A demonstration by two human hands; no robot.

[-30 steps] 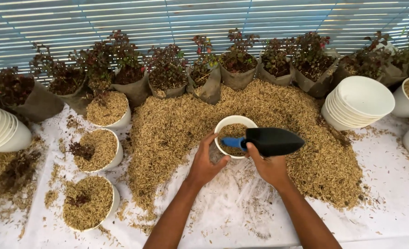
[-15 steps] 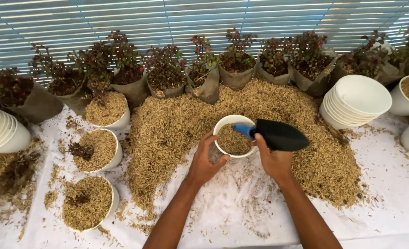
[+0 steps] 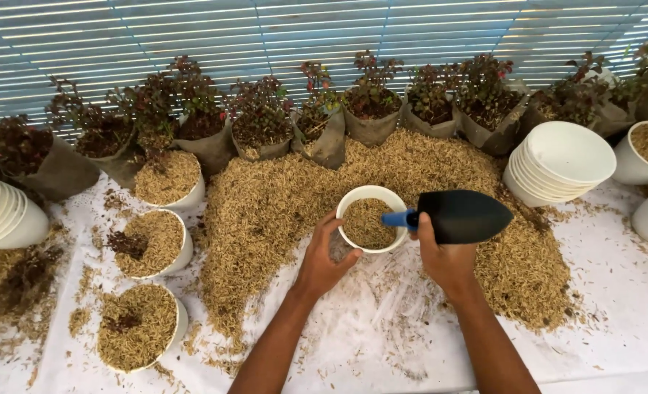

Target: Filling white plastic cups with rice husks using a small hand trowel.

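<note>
A white pot (image 3: 371, 219) partly filled with straw-coloured husk sits at the near edge of a big husk pile (image 3: 280, 204). My left hand (image 3: 324, 259) cups the pot's near left side. My right hand (image 3: 444, 255) grips the blue handle of a black trowel (image 3: 463, 217), whose blade points right over the pile, just beside the pot's right rim.
Three husk-filled white pots (image 3: 138, 325) stand at the left. Stacks of empty white pots sit at the right (image 3: 561, 160) and far left (image 3: 3, 215). A row of small red-leaved plants in grey bags (image 3: 371, 109) lines the back, before a slatted blind.
The trowel has swung away from over the pot to the right, blade now over the pile. My left hand keeps hold of the pot.
</note>
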